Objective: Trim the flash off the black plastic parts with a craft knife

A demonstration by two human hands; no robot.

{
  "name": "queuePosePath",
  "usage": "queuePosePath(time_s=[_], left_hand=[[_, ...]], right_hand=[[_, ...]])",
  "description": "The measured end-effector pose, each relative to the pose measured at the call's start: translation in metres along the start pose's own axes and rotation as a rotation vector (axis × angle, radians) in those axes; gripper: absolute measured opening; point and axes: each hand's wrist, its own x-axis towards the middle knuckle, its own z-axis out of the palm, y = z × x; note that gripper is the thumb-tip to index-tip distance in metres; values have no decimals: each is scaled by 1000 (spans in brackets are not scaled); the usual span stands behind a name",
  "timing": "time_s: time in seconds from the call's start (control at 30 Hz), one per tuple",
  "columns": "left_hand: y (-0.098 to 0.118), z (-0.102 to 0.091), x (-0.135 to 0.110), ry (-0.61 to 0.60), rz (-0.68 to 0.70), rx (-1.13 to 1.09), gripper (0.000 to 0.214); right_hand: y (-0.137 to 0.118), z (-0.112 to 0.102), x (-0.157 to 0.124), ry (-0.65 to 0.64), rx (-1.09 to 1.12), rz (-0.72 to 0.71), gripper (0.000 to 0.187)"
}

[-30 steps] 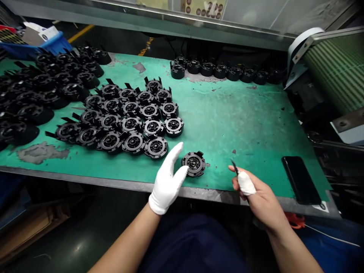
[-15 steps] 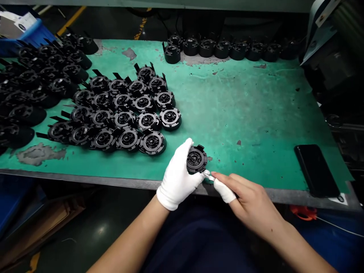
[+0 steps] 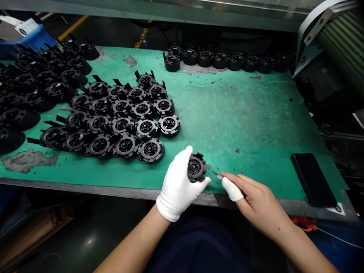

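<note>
My left hand (image 3: pixel 178 185), in a white glove, is closed round a round black plastic part (image 3: pixel 196 168) and holds it tilted just above the near edge of the green mat (image 3: pixel 233 113). My right hand (image 3: pixel 253 199) is bare, with white tape on the forefinger, and pinches a small thin blade (image 3: pixel 216 174). The blade's tip points at the part's right rim, a short gap away.
Rows of the same black round parts (image 3: pixel 122 117) lie left of centre, with a darker pile (image 3: pixel 34 87) at far left and a line of them (image 3: pixel 224 60) along the back edge. A black phone (image 3: pixel 313 179) lies at the mat's right. A machine (image 3: pixel 332 57) stands at right.
My left hand went from open beside the part on the mat to gripping and lifting it. My right hand brought the blade to the part's rim, then drew it slightly back.
</note>
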Motion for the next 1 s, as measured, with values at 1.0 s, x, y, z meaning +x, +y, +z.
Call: queuePosePath(time_s=[1.0], left_hand=[[-1,-2,1,-36,42,-49,101]], right_hand=[[8,3,3,0,14,-6,35]])
